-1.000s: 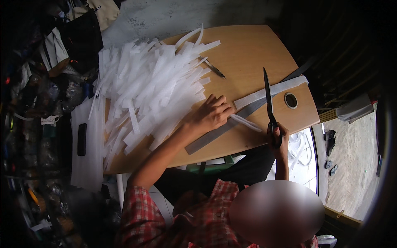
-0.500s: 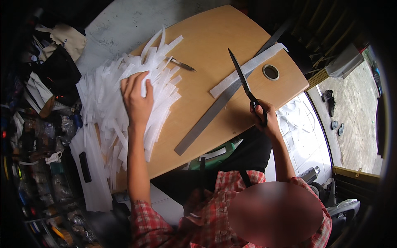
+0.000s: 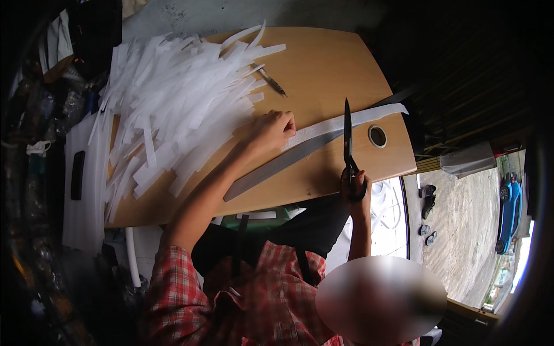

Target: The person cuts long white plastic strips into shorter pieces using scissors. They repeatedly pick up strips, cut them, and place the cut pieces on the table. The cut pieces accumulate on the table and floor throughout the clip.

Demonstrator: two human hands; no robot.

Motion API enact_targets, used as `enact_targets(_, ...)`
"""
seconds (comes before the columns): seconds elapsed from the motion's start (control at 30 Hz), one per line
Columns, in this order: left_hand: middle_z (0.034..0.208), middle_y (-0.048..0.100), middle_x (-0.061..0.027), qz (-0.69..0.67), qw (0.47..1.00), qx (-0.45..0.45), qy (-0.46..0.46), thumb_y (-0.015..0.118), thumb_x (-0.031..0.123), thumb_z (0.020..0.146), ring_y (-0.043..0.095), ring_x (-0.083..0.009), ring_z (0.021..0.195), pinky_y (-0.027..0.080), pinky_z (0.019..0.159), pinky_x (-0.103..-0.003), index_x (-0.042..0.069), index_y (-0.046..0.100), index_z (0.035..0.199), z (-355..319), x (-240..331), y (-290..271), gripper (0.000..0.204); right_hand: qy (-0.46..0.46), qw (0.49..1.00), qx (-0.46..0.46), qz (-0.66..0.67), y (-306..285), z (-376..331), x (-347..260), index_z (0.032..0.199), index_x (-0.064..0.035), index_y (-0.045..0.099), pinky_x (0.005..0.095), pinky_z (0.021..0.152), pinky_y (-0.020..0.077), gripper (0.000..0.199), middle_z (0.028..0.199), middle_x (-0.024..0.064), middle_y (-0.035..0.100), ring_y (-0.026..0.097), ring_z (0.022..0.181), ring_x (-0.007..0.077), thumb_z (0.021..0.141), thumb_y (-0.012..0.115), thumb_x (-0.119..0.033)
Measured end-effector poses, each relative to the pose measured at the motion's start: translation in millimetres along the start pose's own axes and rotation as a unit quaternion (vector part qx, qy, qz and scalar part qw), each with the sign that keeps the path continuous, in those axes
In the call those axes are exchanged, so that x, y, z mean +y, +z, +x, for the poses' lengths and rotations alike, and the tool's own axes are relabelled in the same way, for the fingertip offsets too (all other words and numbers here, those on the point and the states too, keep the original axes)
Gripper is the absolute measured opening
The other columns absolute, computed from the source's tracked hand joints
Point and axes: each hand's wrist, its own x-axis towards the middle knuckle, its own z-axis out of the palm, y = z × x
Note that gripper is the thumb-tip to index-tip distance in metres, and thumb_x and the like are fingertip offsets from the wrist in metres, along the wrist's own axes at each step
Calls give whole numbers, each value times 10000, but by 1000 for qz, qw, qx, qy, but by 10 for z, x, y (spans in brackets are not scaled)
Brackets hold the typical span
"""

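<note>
My left hand (image 3: 272, 131) is at the near left end of a long white foam strip (image 3: 340, 123), fingers pinched on it. This strip lies partly over a grey metal ruler (image 3: 265, 168) set slantwise across the wooden table. In my right hand (image 3: 356, 185), at the table's front edge, are black-handled scissors (image 3: 348, 135) pointing away from me, blades together. A large loose heap of cut white foam strips (image 3: 179, 92) covers the table's left side. Beside the heap lies a pen (image 3: 271, 81).
The wooden table (image 3: 323, 57) has a round grommet hole (image 3: 377, 136) near its right end. At the left edge hangs a white foam sheet (image 3: 86, 190) with a black phone-like slab (image 3: 77, 176) on it. White scraps (image 3: 384, 210) lie on the floor to the right, near shoes (image 3: 428, 202).
My left hand has left the heap of strips and moved right to the long strip's end, closing on it. The scissors now point more upright. The whole view has turned.
</note>
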Motion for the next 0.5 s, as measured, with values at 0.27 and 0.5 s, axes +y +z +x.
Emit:
enact_targets(0.27, 817, 655, -152, -4, 999, 35, -35, 650, 61, 893, 636, -280, 737, 484, 688, -395, -10, 577, 921, -889, -104, -319, 106, 2, 996, 43, -75, 13, 3, 50, 877, -39, 602, 199, 434, 267, 699, 580, -57, 455, 411, 469, 30, 934, 431, -715)
enact_targets(0.5, 845, 637, -156, 64, 990, 127, 7, 641, 6, 875, 631, -317, 772, 483, 707, -410, -16, 561, 903, -1424, -221, -320, 87, 6, 995, 29, -93, -28, 24, 66, 886, -45, 598, 193, 434, 250, 672, 589, -60, 451, 387, 464, 23, 933, 459, -701)
